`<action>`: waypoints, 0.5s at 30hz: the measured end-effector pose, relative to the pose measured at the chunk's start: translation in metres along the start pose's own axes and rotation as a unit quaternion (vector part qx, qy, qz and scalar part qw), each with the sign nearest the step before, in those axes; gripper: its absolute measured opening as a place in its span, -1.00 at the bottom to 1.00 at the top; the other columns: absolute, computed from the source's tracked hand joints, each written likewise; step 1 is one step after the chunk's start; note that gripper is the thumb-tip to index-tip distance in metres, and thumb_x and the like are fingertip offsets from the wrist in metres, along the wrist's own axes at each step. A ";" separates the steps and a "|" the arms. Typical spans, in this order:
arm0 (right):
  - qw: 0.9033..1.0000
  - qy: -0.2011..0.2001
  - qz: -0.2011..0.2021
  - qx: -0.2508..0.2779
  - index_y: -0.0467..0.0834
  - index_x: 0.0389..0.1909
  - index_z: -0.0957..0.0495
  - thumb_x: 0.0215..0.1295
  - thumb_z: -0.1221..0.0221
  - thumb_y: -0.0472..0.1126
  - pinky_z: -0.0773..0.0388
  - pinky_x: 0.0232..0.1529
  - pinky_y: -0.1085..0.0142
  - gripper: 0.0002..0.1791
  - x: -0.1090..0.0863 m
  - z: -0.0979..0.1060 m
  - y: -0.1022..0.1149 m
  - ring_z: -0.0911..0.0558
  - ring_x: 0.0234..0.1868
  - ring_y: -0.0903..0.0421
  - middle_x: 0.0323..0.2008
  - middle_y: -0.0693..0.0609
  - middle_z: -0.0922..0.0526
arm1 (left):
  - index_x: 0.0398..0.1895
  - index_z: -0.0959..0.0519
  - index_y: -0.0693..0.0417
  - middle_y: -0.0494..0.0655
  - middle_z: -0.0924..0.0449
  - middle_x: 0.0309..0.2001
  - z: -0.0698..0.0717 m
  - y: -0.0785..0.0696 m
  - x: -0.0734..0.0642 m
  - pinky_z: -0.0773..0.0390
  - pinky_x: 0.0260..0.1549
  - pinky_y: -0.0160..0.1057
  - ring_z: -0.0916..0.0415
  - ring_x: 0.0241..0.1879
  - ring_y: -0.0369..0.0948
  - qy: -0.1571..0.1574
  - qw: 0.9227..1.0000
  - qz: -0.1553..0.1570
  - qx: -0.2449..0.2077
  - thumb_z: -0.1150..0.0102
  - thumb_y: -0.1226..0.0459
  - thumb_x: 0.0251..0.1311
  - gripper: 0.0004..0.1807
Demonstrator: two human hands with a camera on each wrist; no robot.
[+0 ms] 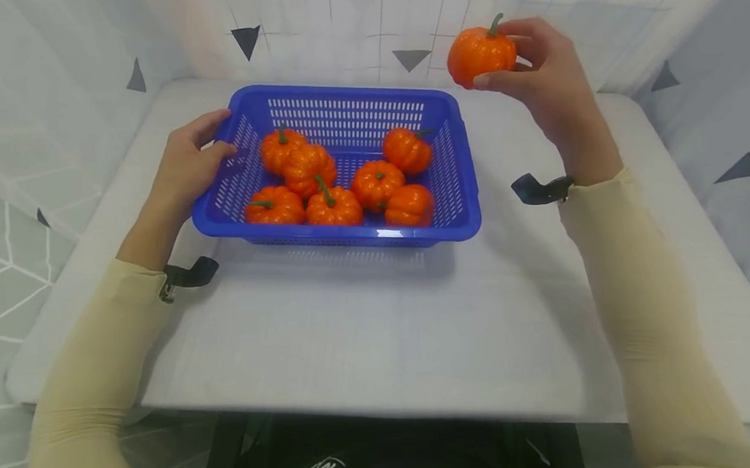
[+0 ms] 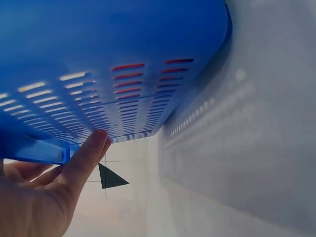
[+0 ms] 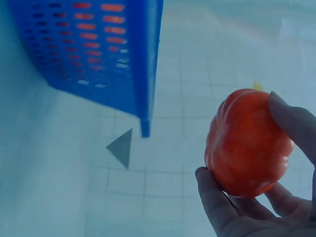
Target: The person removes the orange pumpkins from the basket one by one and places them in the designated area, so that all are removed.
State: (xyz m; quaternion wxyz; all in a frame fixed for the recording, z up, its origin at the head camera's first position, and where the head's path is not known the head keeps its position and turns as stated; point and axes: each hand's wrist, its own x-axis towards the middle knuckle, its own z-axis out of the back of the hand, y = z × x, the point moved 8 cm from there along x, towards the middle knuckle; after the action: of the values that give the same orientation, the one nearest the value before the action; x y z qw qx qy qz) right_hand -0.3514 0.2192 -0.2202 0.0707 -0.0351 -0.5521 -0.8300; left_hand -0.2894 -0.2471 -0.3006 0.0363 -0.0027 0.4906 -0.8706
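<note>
A blue plastic basket (image 1: 350, 236) with slotted walls holds several small orange pumpkins (image 1: 378, 183) with green stems. My left hand (image 1: 186, 158) grips the basket's left rim; in the left wrist view its thumb (image 2: 89, 155) lies against the slotted outer wall. Off the basket's far right corner, my right hand (image 1: 544, 69) holds another orange pumpkin (image 1: 477, 55) in the air, its stem pointing up. Seen from the right wrist, the thumb and fingers wrap around that pumpkin (image 3: 249, 148), which is apart from the basket wall.
The basket is over a white-covered table (image 1: 329, 334), with the table's front edge near the body. Behind rises a white backdrop with grid lines and dark triangles (image 1: 411, 58). A dark strap device (image 1: 539, 188) sits at the right wrist, another (image 1: 191, 272) at the left.
</note>
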 end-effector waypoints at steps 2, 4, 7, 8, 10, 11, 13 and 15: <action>1.000 -0.012 -0.014 0.005 0.11 0.44 -0.41 0.23 -0.49 -0.14 -0.36 0.38 0.28 -0.23 0.000 0.005 -0.011 -0.44 0.38 0.05 0.44 0.05 -0.41 | 0.64 -0.22 -0.18 -0.11 -0.20 0.58 0.000 0.001 0.000 -0.19 0.46 -0.02 -0.12 0.55 -0.12 0.001 1.000 0.000 0.000 0.01 0.20 0.54 -0.36; 0.999 -0.022 -0.030 0.010 0.11 0.45 -0.39 0.22 -0.50 -0.11 -0.35 0.39 0.28 -0.20 0.003 0.008 -0.024 -0.44 0.37 0.05 0.44 0.04 -0.40 | 0.64 -0.22 -0.19 -0.11 -0.20 0.58 0.000 0.003 0.001 -0.19 0.46 -0.02 -0.12 0.55 -0.12 0.002 1.000 0.000 -0.001 0.01 0.20 0.54 -0.36; 0.998 -0.036 -0.050 0.014 0.11 0.46 -0.36 0.21 -0.51 -0.09 -0.34 0.39 0.28 -0.18 0.009 0.013 -0.044 -0.44 0.37 0.04 0.44 0.04 -0.40 | 0.64 -0.22 -0.19 -0.11 -0.20 0.59 -0.001 0.003 0.001 -0.19 0.45 -0.01 -0.12 0.55 -0.11 0.005 1.000 -0.003 -0.004 0.01 0.19 0.54 -0.36; 0.998 -0.040 -0.055 0.016 0.10 0.46 -0.35 0.21 -0.51 -0.09 -0.34 0.40 0.28 -0.18 0.012 0.015 -0.050 -0.44 0.37 0.04 0.45 0.04 -0.40 | 0.64 -0.23 -0.18 -0.10 -0.20 0.59 -0.001 0.002 0.001 -0.19 0.46 -0.02 -0.12 0.55 -0.11 0.005 1.000 -0.005 -0.004 0.01 0.20 0.54 -0.36; 0.996 -0.051 -0.067 0.023 0.10 0.46 -0.35 0.20 -0.52 -0.11 -0.33 0.40 0.29 -0.16 0.019 0.017 -0.064 -0.42 0.38 0.06 0.46 0.03 -0.38 | 0.64 -0.23 -0.16 -0.10 -0.19 0.59 0.000 0.001 0.000 -0.18 0.46 -0.02 -0.12 0.55 -0.11 0.006 1.000 -0.007 -0.006 0.01 0.21 0.53 -0.36; 0.995 -0.057 -0.073 0.024 0.10 0.46 -0.34 0.20 -0.52 -0.11 -0.32 0.40 0.30 -0.16 0.022 0.019 -0.071 -0.41 0.39 0.06 0.46 0.03 -0.38 | 0.64 -0.23 -0.16 -0.10 -0.19 0.59 0.000 0.001 0.000 -0.18 0.46 -0.02 -0.12 0.55 -0.11 0.006 1.000 -0.008 -0.007 0.01 0.21 0.53 -0.36; 0.993 -0.068 -0.092 0.025 0.11 0.47 -0.33 0.18 -0.53 -0.12 -0.31 0.40 0.30 -0.13 0.028 0.021 -0.085 -0.38 0.41 0.08 0.48 0.04 -0.35 | 0.64 -0.22 -0.16 -0.10 -0.19 0.59 0.000 0.000 0.000 -0.19 0.46 -0.02 -0.12 0.55 -0.11 0.006 1.000 -0.008 -0.006 0.01 0.21 0.54 -0.36; 0.991 -0.078 -0.111 0.016 0.13 0.49 -0.31 0.18 -0.54 -0.11 -0.31 0.40 0.31 -0.11 0.034 0.024 -0.099 -0.36 0.43 0.09 0.49 0.05 -0.32 | 0.64 -0.22 -0.16 -0.09 -0.20 0.59 0.000 0.000 -0.001 -0.21 0.45 -0.01 -0.13 0.55 -0.10 0.006 1.000 -0.011 -0.005 0.01 0.21 0.54 -0.36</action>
State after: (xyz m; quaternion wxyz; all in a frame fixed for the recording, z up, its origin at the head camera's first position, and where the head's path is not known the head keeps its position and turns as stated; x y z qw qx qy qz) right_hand -0.4003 0.2758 -0.2964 -0.0650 -0.0371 -0.5697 -0.8184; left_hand -0.2888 -0.2471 -0.3003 0.0243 -0.0032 0.4953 -0.8684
